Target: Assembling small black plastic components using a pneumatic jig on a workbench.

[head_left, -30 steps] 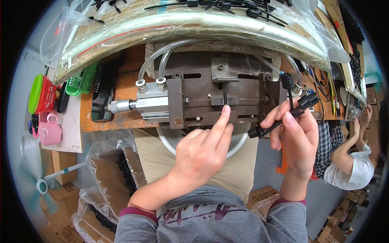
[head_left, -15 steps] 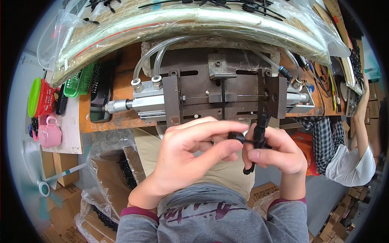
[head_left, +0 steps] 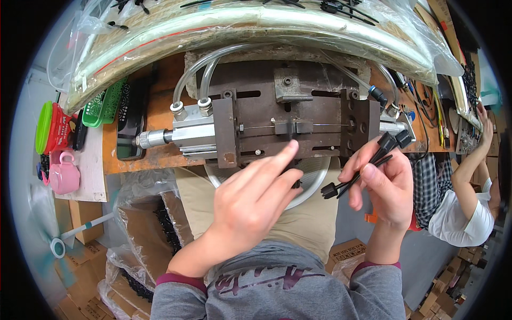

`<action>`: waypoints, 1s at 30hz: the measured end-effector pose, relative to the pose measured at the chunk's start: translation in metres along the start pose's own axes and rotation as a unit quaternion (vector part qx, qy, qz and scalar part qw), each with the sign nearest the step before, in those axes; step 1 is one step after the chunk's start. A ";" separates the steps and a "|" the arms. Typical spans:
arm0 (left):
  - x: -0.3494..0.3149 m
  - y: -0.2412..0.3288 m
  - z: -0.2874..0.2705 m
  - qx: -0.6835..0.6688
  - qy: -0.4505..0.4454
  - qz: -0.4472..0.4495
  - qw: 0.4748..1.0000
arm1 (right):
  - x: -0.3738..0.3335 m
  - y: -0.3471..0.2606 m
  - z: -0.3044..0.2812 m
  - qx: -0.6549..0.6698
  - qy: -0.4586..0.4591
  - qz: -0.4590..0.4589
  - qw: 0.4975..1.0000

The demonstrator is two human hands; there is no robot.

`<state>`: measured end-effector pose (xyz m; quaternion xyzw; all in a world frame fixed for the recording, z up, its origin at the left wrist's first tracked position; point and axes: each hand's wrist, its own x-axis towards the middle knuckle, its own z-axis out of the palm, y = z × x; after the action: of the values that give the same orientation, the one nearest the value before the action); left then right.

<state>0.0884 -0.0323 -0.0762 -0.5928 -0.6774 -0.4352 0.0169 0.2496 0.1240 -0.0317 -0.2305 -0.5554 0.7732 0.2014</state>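
Note:
Stretched forward by its index finger, my left hand (head_left: pixel 246 200) is at the front edge of a dark metal clamping fixture (head_left: pixel 261 114). Its other fingers are curled round a small black blocky-ended piece (head_left: pixel 296 180), mostly hidden. A dark, blurred strip (head_left: pixel 291 129) sits at the fixture's small central blocks, just beyond that fingertip. To the right, my right hand (head_left: pixel 389 186) is closed on several thin black stems with blocky heads (head_left: pixel 368 169), pinched between thumb and fingers and pointing different ways.
Silver cylinders (head_left: pixel 194 137) with clear hoses flank the fixture. A plastic-wrapped ledge (head_left: pixel 256 26) with black parts spans the back. Below my hands shows a white round rim (head_left: pixel 319 184). Green basket (head_left: pixel 104 106) and pink cup (head_left: pixel 65 176) stand left; another person (head_left: pixel 464 213) works at right.
My hands have separated: the left moved forward toward the fixture's middle, the right moved to the right and turned its bunch of black stems. The long dark strip at the fixture's centre now looks shorter and blurred.

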 end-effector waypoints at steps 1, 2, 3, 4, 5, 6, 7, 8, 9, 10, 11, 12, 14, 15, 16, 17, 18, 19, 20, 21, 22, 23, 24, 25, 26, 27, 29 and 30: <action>-0.001 -0.002 0.006 0.033 -0.012 0.014 0.999 | -0.001 0.000 0.001 0.010 -0.007 0.001 1.000; -0.002 -0.006 0.012 0.079 -0.003 0.040 0.996 | -0.001 -0.001 0.002 0.020 -0.015 0.003 1.000; 0.000 -0.005 0.013 0.099 -0.015 0.034 0.994 | -0.002 0.000 0.002 0.030 -0.020 0.004 0.999; 0.003 -0.002 0.013 0.119 -0.026 0.028 0.992 | -0.002 0.001 0.002 0.030 -0.015 0.002 0.999; 0.005 -0.001 0.013 0.138 -0.038 0.022 0.989 | -0.002 0.001 0.002 0.031 -0.010 0.000 0.999; 0.007 -0.001 0.013 0.140 -0.040 0.021 0.989 | -0.003 0.001 0.003 0.031 -0.006 -0.002 0.999; 0.008 -0.001 0.012 0.141 -0.042 0.019 0.989 | -0.003 0.001 0.004 0.031 0.001 0.001 1.000; 0.010 -0.001 0.012 0.142 -0.044 0.018 0.989 | -0.003 0.001 0.006 0.030 0.007 0.003 1.000; 0.010 0.000 0.010 0.145 -0.055 0.014 0.988 | -0.003 0.002 0.007 0.031 0.014 0.006 0.999; 0.011 0.001 0.008 0.148 -0.065 0.010 0.987 | -0.003 0.003 0.006 0.024 0.018 -0.001 1.000; 0.011 0.001 0.006 0.150 -0.076 0.007 0.986 | -0.003 0.005 0.004 0.017 0.023 -0.007 1.000; 0.012 0.002 0.004 0.101 -0.065 -0.001 0.993 | -0.004 0.006 0.003 0.011 0.028 -0.014 0.999; 0.014 0.005 0.000 0.001 -0.043 -0.016 0.999 | -0.003 0.007 0.008 -0.002 0.044 0.004 0.999; 0.012 0.005 -0.001 -0.027 -0.037 0.014 0.999 | -0.003 0.007 0.011 -0.008 0.051 0.014 0.999; 0.009 0.006 -0.001 -0.056 -0.032 0.044 0.997 | -0.002 0.010 0.012 0.007 0.046 0.019 0.999; 0.006 0.008 -0.002 -0.084 -0.026 0.073 0.993 | -0.002 0.011 0.014 0.020 0.039 0.024 0.999; 0.006 0.011 -0.004 -0.101 -0.039 0.067 0.992 | -0.001 0.011 0.015 0.034 0.032 0.028 0.999; 0.006 0.012 -0.006 -0.106 -0.039 0.061 0.992 | 0.000 0.011 0.016 0.048 0.025 0.033 0.998; 0.007 0.012 -0.008 -0.112 -0.040 0.056 0.991 | 0.000 0.012 0.016 0.042 0.022 0.033 0.998; 0.007 0.012 -0.009 -0.119 -0.040 0.051 0.991 | 0.001 0.012 0.017 0.044 0.021 0.035 0.998; 0.005 0.011 -0.010 -0.118 -0.044 0.066 0.990 | 0.002 0.013 0.017 0.046 0.020 0.036 0.998; 0.003 0.010 -0.010 -0.117 -0.048 0.082 0.989 | 0.003 0.013 0.018 0.047 0.020 0.038 0.998; 0.001 0.009 -0.009 -0.115 -0.051 0.096 0.987 | 0.004 0.013 0.019 0.049 0.018 0.036 0.998; -0.001 0.010 -0.008 -0.106 -0.042 0.091 0.989 | 0.005 0.014 0.019 0.052 0.016 0.035 0.998; -0.002 0.010 -0.007 -0.096 -0.034 0.086 0.991 | 0.006 0.014 0.020 0.054 0.014 0.033 0.998; -0.004 0.011 -0.006 -0.087 -0.026 0.081 0.993 | 0.007 0.015 0.020 0.057 0.011 0.037 0.998; -0.006 0.010 -0.003 -0.090 -0.023 0.080 0.992 | 0.008 0.016 0.021 0.064 0.005 0.045 0.997; -0.007 0.010 -0.003 -0.091 -0.022 0.080 0.992 | 0.009 0.017 0.021 0.059 -0.001 0.043 0.997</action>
<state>0.0972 -0.0401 -0.0727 -0.6539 -0.5852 -0.4792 -0.0176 0.2294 0.1077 -0.0431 -0.2411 -0.4982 0.8131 0.1802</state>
